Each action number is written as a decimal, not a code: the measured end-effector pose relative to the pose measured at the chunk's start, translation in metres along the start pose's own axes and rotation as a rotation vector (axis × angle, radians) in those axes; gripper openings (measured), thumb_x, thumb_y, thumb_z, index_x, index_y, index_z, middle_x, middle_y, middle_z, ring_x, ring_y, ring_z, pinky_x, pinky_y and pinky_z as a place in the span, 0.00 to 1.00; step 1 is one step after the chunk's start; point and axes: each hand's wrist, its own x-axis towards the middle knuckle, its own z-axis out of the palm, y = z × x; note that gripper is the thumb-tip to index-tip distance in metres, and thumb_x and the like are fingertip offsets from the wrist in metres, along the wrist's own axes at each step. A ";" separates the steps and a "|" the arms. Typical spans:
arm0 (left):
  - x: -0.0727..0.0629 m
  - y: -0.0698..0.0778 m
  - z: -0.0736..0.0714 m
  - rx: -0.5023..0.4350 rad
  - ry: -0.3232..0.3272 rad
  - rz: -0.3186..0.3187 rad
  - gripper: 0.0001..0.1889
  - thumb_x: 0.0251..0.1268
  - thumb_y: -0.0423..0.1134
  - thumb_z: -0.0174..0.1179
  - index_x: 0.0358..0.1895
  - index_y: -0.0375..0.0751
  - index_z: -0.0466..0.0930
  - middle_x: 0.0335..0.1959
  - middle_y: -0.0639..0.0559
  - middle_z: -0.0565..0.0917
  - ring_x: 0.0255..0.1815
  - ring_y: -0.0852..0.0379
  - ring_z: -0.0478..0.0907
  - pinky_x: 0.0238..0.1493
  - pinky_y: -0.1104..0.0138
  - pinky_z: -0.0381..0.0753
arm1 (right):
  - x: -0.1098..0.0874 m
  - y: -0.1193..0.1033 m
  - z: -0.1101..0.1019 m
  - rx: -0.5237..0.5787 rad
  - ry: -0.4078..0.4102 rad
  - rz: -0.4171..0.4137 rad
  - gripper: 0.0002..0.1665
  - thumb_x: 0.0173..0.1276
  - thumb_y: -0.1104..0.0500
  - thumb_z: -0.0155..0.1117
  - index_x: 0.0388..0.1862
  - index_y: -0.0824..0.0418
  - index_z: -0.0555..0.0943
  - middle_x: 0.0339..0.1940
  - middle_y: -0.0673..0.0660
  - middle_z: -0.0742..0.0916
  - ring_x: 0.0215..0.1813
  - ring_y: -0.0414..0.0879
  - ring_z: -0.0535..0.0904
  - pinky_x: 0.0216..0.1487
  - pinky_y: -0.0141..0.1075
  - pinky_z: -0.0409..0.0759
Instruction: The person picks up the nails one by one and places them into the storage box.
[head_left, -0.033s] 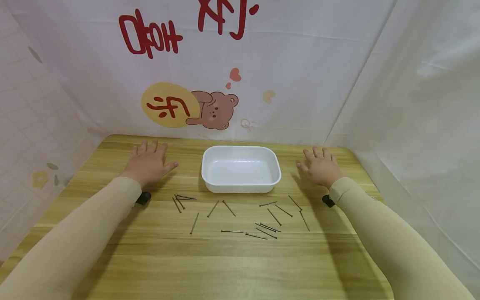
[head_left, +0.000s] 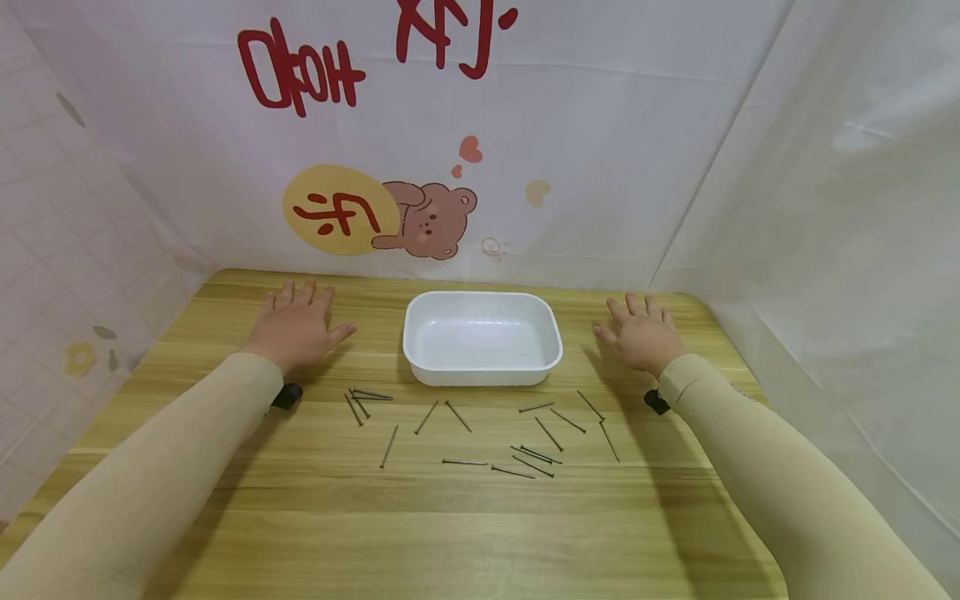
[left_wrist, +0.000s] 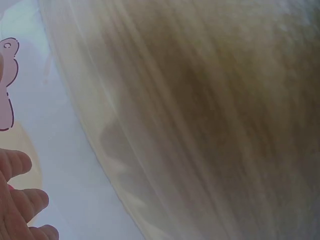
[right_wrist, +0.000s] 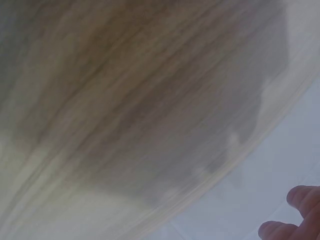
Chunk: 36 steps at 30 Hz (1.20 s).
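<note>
My left hand is at the far left of the wooden table, palm down with fingers spread, holding nothing. On the far right, my right hand has its fingers apart and is likewise without anything in it. A white rectangular tub stands between the hands near the back, with no objects visible inside. Several loose nails lie in front of it: a small cluster nearest the left hand, a single nail in the middle, and a nail nearest the right hand. Fingertips of each hand show in its wrist view.
The wooden table has rounded back corners. A white printed cloth with a bear and red characters hangs right behind it, and more cloth hangs at both sides. Small black devices sit at the wrists.
</note>
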 end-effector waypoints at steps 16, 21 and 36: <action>0.005 0.026 -0.003 -0.047 -0.029 0.013 0.55 0.73 0.79 0.30 0.83 0.33 0.53 0.83 0.27 0.55 0.84 0.22 0.43 0.79 0.29 0.40 | -0.007 -0.002 -0.004 -0.012 -0.004 -0.013 0.50 0.84 0.31 0.38 0.86 0.66 0.51 0.84 0.77 0.55 0.82 0.82 0.45 0.78 0.76 0.45; 0.009 0.048 -0.006 -0.118 -0.047 0.021 0.56 0.74 0.79 0.28 0.82 0.30 0.54 0.83 0.28 0.57 0.84 0.25 0.47 0.81 0.31 0.43 | -0.013 -0.009 -0.011 -0.032 -0.005 -0.054 0.45 0.86 0.40 0.45 0.82 0.74 0.55 0.81 0.79 0.62 0.80 0.80 0.55 0.80 0.69 0.53; 0.015 0.097 0.001 -0.169 -0.067 0.016 0.48 0.79 0.72 0.37 0.81 0.30 0.58 0.82 0.30 0.60 0.84 0.28 0.52 0.80 0.32 0.46 | -0.044 -0.032 -0.014 0.013 0.000 -0.120 0.36 0.82 0.44 0.54 0.73 0.73 0.71 0.70 0.74 0.80 0.71 0.71 0.76 0.71 0.63 0.73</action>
